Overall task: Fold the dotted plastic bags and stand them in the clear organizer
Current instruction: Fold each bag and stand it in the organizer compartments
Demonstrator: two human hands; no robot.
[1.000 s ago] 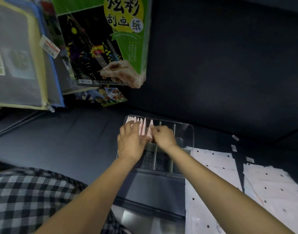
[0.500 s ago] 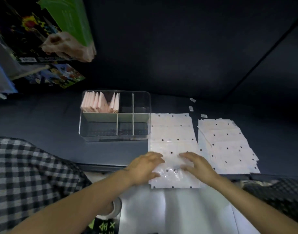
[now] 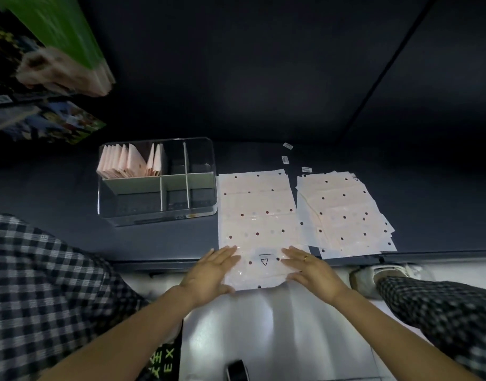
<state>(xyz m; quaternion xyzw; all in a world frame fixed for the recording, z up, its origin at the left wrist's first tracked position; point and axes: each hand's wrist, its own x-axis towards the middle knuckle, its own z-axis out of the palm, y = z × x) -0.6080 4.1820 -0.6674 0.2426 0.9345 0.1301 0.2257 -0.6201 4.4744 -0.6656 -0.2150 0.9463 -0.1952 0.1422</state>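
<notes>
Bags: one dotted bag (image 3: 257,215) flat on the dark desk (image 3: 159,243), just right of the organizer, near end hanging over the desk edge; small triangle mark near that end.
Bag stack: loose pile of dotted bags (image 3: 343,213) flat on the desk, just right of the single bag, edges fanned and uneven.
Organizer: clear, with white dividers (image 3: 187,185), on the desk left of the flat bag, nearly touching its edge.
Folded bags: pink folded bags (image 3: 132,163) upright in the far left compartment, some leaning; other compartments show only dark desk through the clear floor.
Left hand (image 3: 209,273): flat, fingers straight and together, pressing the left side of the bag's near end; grasping nothing.
Right hand (image 3: 310,268): flat, fingers straight, pressing the right side of the same end; ring (image 3: 306,257) on one finger; grasping nothing.
Labels: three small white labels (image 3: 287,152) on the desk beyond the bags, apart from each other.
Clothing: checked fabric (image 3: 44,284) at lower left and lower right; shoe (image 3: 374,276) at the right, below the desk edge.
Upper left: green package (image 3: 57,31) and colourful printed sheets, blurred.
Floor: pale, glossy (image 3: 277,339) beneath the arms.
</notes>
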